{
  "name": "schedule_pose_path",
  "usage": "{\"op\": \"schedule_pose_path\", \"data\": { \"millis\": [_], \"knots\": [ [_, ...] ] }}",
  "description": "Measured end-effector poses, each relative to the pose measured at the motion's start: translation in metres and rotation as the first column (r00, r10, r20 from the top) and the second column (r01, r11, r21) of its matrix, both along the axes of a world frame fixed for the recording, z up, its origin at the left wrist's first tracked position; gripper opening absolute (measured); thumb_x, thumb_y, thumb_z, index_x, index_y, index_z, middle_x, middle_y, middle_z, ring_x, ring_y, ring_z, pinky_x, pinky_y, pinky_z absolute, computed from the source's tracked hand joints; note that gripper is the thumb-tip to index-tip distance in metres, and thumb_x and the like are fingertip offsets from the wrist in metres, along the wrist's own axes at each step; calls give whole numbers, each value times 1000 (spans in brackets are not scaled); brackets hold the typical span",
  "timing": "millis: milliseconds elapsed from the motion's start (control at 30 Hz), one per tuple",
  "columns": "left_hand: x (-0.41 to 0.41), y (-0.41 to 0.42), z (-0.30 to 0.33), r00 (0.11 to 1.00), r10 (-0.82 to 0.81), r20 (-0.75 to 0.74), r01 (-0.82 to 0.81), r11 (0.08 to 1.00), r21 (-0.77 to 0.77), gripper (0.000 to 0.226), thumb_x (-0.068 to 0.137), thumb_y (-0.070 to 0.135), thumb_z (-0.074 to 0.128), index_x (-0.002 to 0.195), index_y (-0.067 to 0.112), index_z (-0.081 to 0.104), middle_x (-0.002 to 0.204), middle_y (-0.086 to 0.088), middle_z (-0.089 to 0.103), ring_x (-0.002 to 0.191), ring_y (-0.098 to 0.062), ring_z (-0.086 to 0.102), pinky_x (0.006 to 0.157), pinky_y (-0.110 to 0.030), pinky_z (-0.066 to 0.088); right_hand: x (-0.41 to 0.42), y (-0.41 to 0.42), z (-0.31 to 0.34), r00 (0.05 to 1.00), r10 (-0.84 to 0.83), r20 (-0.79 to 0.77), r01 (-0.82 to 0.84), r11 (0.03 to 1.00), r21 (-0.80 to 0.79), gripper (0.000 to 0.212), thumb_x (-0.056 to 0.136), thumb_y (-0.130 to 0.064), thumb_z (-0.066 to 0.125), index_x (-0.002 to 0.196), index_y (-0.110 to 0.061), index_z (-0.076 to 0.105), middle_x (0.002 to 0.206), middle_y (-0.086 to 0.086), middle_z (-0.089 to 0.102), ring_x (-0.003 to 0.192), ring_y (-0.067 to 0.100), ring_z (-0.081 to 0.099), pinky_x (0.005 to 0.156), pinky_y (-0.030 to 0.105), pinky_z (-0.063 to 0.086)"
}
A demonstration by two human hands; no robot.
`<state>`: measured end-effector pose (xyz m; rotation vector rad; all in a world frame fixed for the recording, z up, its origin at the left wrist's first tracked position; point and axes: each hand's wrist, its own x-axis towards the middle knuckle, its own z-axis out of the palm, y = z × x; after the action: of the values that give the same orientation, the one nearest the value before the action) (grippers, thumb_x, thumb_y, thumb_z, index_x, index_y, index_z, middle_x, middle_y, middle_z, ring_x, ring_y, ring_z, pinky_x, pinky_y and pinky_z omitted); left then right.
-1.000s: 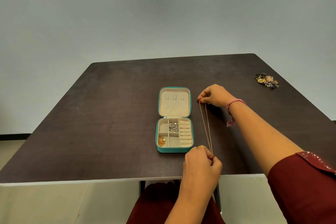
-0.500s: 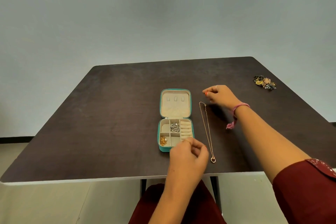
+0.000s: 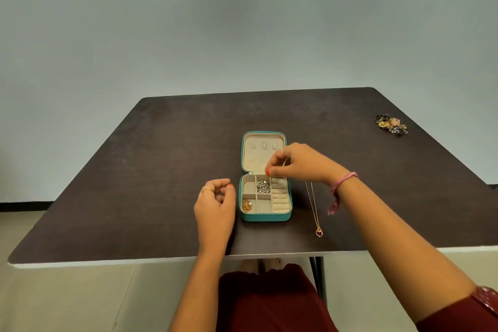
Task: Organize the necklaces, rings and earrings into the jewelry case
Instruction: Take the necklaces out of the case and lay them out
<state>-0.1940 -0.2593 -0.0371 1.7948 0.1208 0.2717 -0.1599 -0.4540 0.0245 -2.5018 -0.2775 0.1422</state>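
The teal jewelry case (image 3: 265,217) lies open in the middle of the dark table (image 3: 161,170), its lid (image 3: 258,143) flat behind it. A silver piece (image 3: 263,186) fills a top compartment and gold earrings (image 3: 246,205) a bottom-left one. A thin gold necklace (image 3: 314,210) with a pendant lies straight on the table right of the case. My right hand (image 3: 299,163) hovers over the case's hinge, fingers curled, fingertips together, nothing visible between them. It hides the chain's far end. My left hand (image 3: 215,202) is left of the case, loosely curled and holding nothing.
A heap of dark and gold jewelry (image 3: 392,124) lies near the table's far right edge. The table's front edge (image 3: 161,260) is close to my body. A pink band sits on my right wrist (image 3: 342,180).
Both hands let go of the necklace, which now lies on the table. My right hand moved left over the case. My left hand moved from the pendant end to the case's left side.
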Motion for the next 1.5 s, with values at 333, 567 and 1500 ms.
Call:
{"op": "schedule_pose_path", "data": {
  "millis": [333,567,1500],
  "knots": [
    [2,2,-7,1000,-11,4,11,999,-31,10,89,16,60,93,24,63,82,2,62,65,-4,54,57,-9,45,7,34,-3,992,117,-44,-125,917,-379,11,84,-20,65,91,-20,73,83,-8,65,80,10,59,77,26,50],
    [3,3,-9,1000,-26,-5,26,999,-22,9,89,16,60,94,23,64,80,2,63,63,-2,53,55,-10,46,10,41,0,976,208,-58,-207,826,-524,9,87,-23,59,79,-22,61,73,-7,55,72,12,50,68,25,38],
    [-5,-5,61,934,-337,119,350,929,-121,12,90,23,62,99,29,68,97,12,69,91,-1,65,73,-17,55,-24,3,37,997,42,70,-69,885,460,15,95,-17,55,105,-6,59,101,3,71,94,13,69,81,26,56]
  ]
}}
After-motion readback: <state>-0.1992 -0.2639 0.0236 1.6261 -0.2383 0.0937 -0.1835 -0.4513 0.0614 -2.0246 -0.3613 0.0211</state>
